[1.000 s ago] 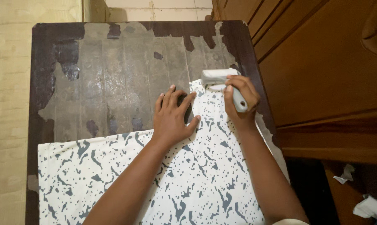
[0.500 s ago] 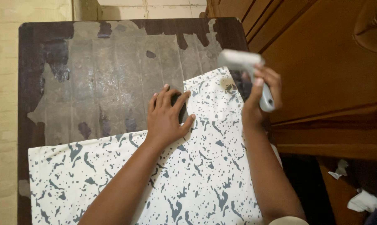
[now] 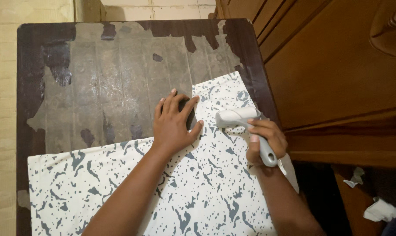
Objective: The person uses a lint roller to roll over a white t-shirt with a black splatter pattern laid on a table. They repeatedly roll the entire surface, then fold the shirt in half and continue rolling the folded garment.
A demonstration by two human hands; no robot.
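A: The lint roller sits on the white cloth with blue-grey splashes, near the cloth's far corner, at about three o'clock from the left hand.

B: It has moved. Half a second back it was lifted off the cloth, up by the table's right edge; a second back it was pressed at the corner tip. Now it is down again, nearer the person.

A: So I'd judge one stroke over that corner is finished and another is under way. The right hand is closed around the grey handle.

B: The left hand has stayed put, fingers spread flat, straddling the cloth's edge and the worn dark table.

A: What's unclear?

B: The cloth runs off the bottom of the view, and both forearms cover part of it. Whether the roller's drum truly touches the fabric I cannot tell. At four o'clock, beside the wooden cabinet, pale scraps lie in shadow.
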